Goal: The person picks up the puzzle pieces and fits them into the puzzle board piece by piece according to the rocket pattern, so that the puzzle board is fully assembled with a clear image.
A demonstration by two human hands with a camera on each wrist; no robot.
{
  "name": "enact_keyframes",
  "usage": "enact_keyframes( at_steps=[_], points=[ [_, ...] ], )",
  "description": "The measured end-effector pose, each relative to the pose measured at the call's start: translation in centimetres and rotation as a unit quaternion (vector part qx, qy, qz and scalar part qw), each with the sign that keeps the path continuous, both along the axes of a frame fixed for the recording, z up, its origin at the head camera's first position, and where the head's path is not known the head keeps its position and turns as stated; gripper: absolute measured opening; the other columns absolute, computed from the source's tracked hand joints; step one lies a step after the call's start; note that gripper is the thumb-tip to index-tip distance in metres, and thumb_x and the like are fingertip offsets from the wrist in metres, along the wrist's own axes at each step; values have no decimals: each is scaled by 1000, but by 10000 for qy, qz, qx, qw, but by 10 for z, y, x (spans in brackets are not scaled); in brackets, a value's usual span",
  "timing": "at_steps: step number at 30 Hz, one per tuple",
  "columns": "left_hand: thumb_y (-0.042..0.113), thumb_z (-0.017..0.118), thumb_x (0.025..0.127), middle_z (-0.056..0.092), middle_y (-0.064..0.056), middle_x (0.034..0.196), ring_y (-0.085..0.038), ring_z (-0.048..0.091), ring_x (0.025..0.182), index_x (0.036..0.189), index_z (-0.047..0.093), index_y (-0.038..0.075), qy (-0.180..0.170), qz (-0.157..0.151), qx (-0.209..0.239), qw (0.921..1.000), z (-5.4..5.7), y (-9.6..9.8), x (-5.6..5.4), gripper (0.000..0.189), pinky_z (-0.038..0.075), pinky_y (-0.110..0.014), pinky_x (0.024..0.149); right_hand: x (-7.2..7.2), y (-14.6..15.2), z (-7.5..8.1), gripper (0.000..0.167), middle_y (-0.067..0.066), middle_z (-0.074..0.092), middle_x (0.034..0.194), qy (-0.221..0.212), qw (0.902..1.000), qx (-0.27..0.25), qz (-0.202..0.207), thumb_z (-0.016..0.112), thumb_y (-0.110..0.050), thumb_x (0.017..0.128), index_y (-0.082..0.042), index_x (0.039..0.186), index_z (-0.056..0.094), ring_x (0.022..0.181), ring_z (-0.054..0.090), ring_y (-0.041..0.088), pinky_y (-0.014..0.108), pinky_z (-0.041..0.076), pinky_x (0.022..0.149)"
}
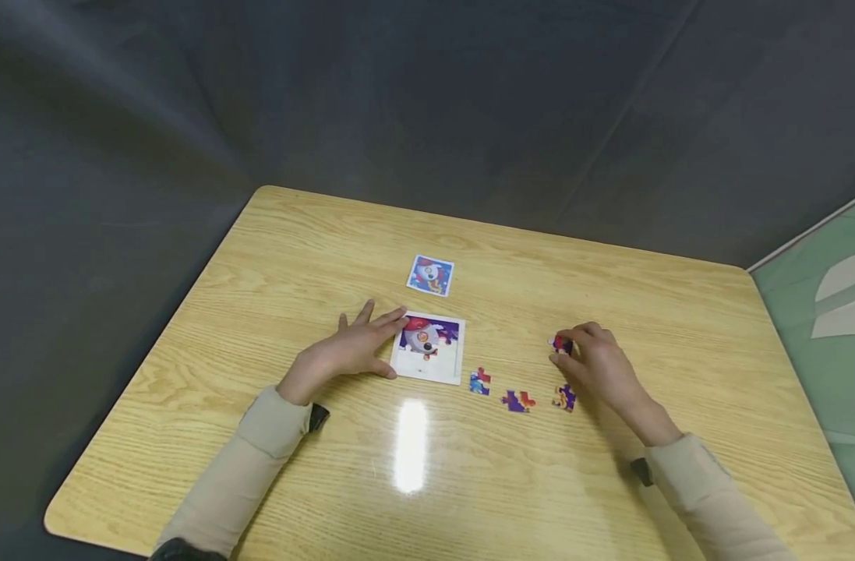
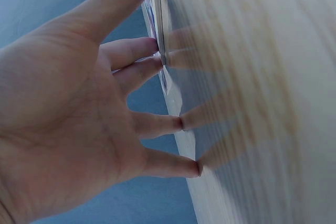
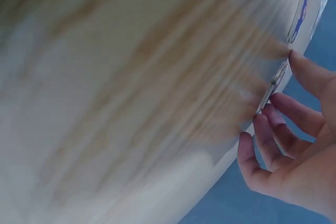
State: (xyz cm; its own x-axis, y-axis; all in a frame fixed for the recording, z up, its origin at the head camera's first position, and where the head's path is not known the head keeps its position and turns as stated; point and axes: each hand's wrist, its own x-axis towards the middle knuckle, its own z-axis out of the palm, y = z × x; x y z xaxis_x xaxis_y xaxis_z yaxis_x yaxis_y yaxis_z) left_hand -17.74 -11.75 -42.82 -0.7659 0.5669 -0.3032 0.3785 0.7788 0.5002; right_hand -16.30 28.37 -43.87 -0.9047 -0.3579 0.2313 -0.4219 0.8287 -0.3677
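Note:
A white puzzle tray (image 1: 450, 372) lies mid-table, its upper part filled with joined pieces that show a grey character with a red top. My left hand (image 1: 348, 348) is at its left side with fingers spread; thumb and fingertips touch the tray edge, and the other fingertips (image 2: 191, 168) rest on the table. To the right, my right hand (image 1: 601, 366) pinches a dark puzzle piece (image 1: 561, 345) at table level. In the right wrist view the piece (image 3: 276, 80) lies between thumb and fingers, partly hidden in the head view.
Loose pieces lie right of the tray: a blue and red piece (image 1: 479, 382), a purple and orange piece (image 1: 517, 401) and another purple and orange piece (image 1: 565, 398). A small picture card (image 1: 430, 276) lies behind the tray. Dark curtain (image 1: 427, 101) hangs beyond the wooden table (image 1: 315, 483).

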Motion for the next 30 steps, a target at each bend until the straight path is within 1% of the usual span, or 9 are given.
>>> enact_keyframes(
  at_steps=[6,10,15,19,22,26,30],
  points=[
    [39,72,84,6,1,162,-47,-9,141,155,18,15,13,-35,29,10000,1,1,0,92,1,-77,101,-2,-3,-1,26,22,61,100,166,9995,-145,225,75,-2,81,8,104,68,88,57,34,47,51,71],
    [39,72,84,6,0,162,-47,-9,141,155,19,15,25,-47,17,10000,3,1,0,92,1,-78,101,-1,-2,0,24,20,62,101,324,9985,-126,421,75,3,78,8,101,69,89,59,33,46,52,70],
    [38,72,84,7,0,162,-47,-9,141,155,19,15,19,-11,21,10000,3,0,0,92,1,-78,101,-3,-2,1,24,18,64,101,508,9964,34,671,76,2,78,8,100,70,90,60,34,45,54,70],
    [38,72,84,7,0,162,-47,-9,141,155,19,15,10,14,30,10000,2,-1,0,91,1,-77,101,-6,-2,0,22,17,64,99,713,9939,243,808,77,0,78,7,98,70,88,61,32,44,55,68],
    [38,72,84,7,0,162,-47,-9,141,155,19,14,16,21,32,10000,3,-2,0,91,1,-77,101,-7,-1,-3,20,15,65,98,766,9928,312,866,77,-1,78,5,96,71,88,61,30,42,56,68],
    [38,72,84,7,0,162,-47,-9,141,154,20,14,2,28,34,10000,3,-2,1,91,0,-77,101,-8,1,-4,21,15,65,99,787,9920,247,956,77,-2,78,5,97,71,88,62,29,42,56,69],
    [37,72,83,8,-1,162,-48,-8,141,154,21,13,15,-8,33,10000,3,-1,1,91,1,-78,101,-4,5,-4,26,15,65,100,675,9940,88,861,78,-2,77,5,101,70,88,63,28,43,55,69]
  ],
)
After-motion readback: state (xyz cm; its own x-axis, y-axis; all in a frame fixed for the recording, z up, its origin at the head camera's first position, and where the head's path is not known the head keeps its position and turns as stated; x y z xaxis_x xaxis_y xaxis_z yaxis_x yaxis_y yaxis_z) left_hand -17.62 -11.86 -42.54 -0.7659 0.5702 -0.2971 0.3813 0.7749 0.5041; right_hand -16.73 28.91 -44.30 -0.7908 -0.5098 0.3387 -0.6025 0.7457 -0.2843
